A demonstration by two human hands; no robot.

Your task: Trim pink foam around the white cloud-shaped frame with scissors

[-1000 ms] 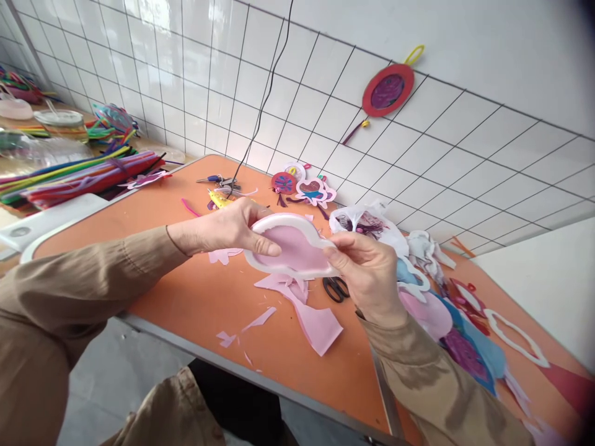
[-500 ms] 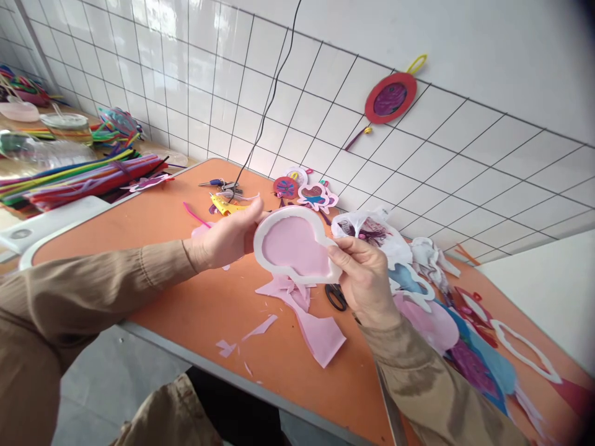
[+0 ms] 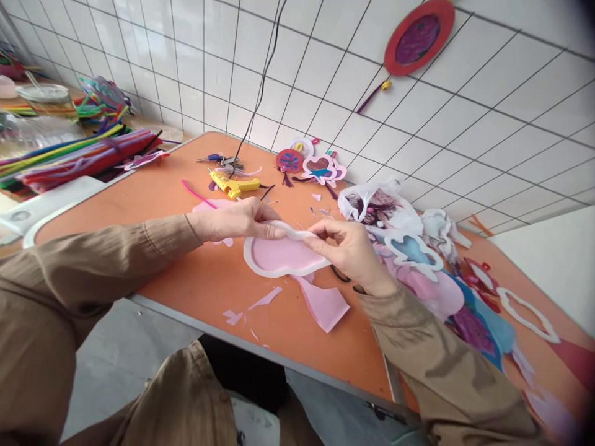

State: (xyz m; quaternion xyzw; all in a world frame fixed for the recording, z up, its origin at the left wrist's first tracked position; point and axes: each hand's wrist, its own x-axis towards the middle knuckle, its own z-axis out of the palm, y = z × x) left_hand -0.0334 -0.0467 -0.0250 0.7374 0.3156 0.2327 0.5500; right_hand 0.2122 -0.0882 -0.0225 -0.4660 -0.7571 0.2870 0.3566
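Between my hands is a white foam frame (image 3: 260, 267) with wavy edges and a pink sheet (image 3: 286, 255) filling its middle. My left hand (image 3: 246, 220) pinches the frame's far edge, thumb on top. My right hand (image 3: 351, 251) grips the same far edge farther right, thumb and fingers closed on it. The frame tilts over the orange table, its far rim bent a little between the two hands. Just below it lies a pink offcut (image 3: 325, 306), with smaller scraps (image 3: 264, 298) beside it. Scissors, with one black handle (image 3: 341, 274) showing, are partly hidden by my right hand.
A yellow glue gun (image 3: 235, 184) lies beyond my left hand, near some keys (image 3: 231, 163). Finished hanging ornaments (image 3: 320, 167) rest by the tiled wall. A white plastic bag (image 3: 404, 207) and a blue-filled frame (image 3: 413, 251) are at right. Bundled pipe cleaners (image 3: 93, 158) sit at left.
My left hand, flat behind the frame before, now pinches its far edge. My right hand has shifted from the right end to that edge. The frame has tipped flatter.
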